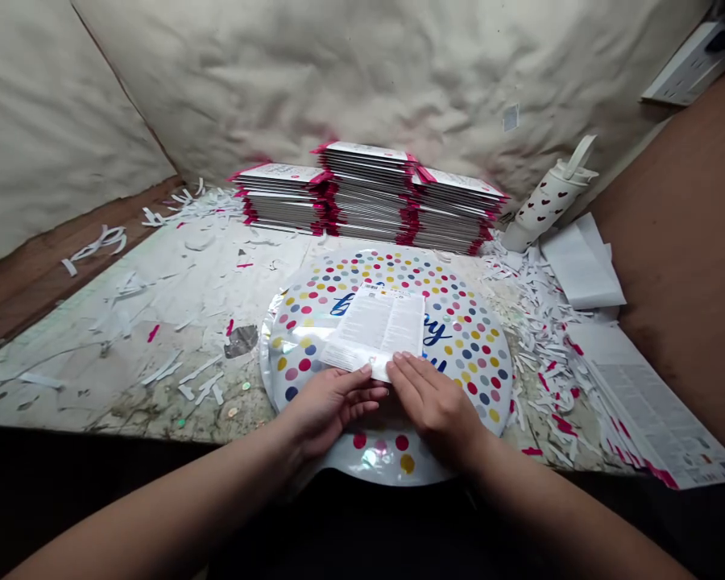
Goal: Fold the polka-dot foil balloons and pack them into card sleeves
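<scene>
A flat white packet with small printed text lies tilted over a round foil balloon with coloured dots and blue lettering. My left hand pinches the packet's near edge, thumb on top and fingers curled beneath. On the near right edge, my right hand presses its fingers together on the packet, its thumb hidden. The packet covers part of the lettering. The balloon's near rim reaches over the table's front edge.
Stacks of flat pink-edged packets stand at the back. A white tumbler with dark hearts leans at the right, near folded white paper. Printed sheets overhang the right front edge. Paper strips litter the worktable.
</scene>
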`<state>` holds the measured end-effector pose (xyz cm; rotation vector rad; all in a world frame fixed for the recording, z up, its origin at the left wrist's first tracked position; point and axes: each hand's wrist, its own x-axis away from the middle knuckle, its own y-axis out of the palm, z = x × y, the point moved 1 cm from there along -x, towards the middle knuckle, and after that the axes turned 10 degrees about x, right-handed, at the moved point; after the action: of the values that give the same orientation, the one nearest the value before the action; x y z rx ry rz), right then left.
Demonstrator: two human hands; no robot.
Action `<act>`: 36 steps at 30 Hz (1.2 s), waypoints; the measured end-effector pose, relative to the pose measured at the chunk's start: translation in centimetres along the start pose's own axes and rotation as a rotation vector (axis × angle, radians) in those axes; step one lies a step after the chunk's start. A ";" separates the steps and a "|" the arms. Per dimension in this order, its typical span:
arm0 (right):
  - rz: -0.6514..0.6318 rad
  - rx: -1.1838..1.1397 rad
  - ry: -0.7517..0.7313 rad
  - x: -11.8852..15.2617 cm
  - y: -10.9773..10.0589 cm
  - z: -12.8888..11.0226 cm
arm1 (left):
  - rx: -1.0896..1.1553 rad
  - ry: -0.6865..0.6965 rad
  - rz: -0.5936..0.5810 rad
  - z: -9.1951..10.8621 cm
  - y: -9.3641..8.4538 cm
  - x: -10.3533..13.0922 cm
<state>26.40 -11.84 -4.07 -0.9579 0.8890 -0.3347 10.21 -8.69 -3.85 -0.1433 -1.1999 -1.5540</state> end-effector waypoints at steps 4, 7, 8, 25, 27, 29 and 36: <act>0.047 0.013 0.017 0.4 -0.1 0.2 | 0.092 0.069 0.029 -0.5 0.4 -0.5; 0.023 -0.095 0.046 0.3 -0.5 0.7 | 0.124 0.144 -0.059 -0.8 0.1 -0.9; -0.011 -0.187 0.075 0.2 -0.6 0.9 | 0.101 0.150 -0.087 -0.8 -0.1 -1.0; -0.230 -0.533 0.135 -2.1 -3.6 3.4 | -0.831 0.731 0.106 2.2 -0.8 0.6; 0.014 -0.365 0.276 -3.4 -5.1 5.0 | -1.226 0.936 0.073 3.5 0.3 2.3; 0.142 -0.410 0.296 -4.8 -6.1 6.4 | -1.476 1.107 -0.080 4.9 1.6 4.1; 0.196 -1.231 0.500 -6.8 -3.4 7.2 | -1.259 1.240 -0.253 9.4 1.1 5.8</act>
<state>28.24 -5.53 4.07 -1.9313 1.6956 0.2190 4.31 -5.49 5.03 0.1673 0.8053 -1.8858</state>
